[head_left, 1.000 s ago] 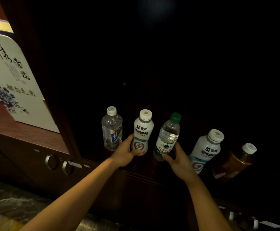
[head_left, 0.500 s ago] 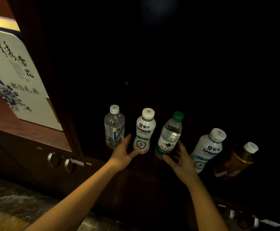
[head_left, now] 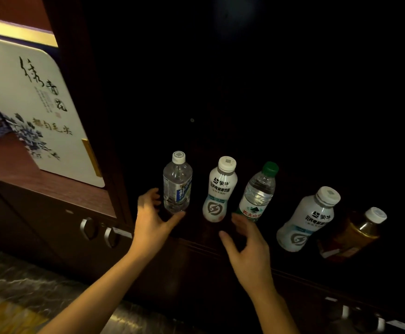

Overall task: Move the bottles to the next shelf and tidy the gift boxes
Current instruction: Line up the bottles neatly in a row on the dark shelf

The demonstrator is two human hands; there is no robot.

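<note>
five bottles stand in a row on a dark shelf [head_left: 196, 239]. from the left: a clear water bottle [head_left: 177, 183] with a white cap, a white drink bottle [head_left: 218, 190], a clear bottle with a green cap [head_left: 258, 192], a second white drink bottle [head_left: 305, 220], and at the far right an amber tea bottle [head_left: 355, 231] with a white cap.

the left hand [head_left: 152, 221] is at the foot of the clear water bottle, its fingers [head_left: 152, 192] spread wide on the bottle's left and the thumb reaching under its base; it grips nothing, and whether the thumb touches the bottle cannot be told. the right hand [head_left: 247, 244] hovers in front of the gap between the white drink bottle and the green-capped one, fingers spread wide, empty.

in the lit compartment to the left, beyond a dark upright divider [head_left: 88, 121], a white gift box [head_left: 40, 112] with black calligraphy and blue flowers leans on a reddish wooden shelf [head_left: 9, 165]. below are metal drawer handles [head_left: 99, 232].
</note>
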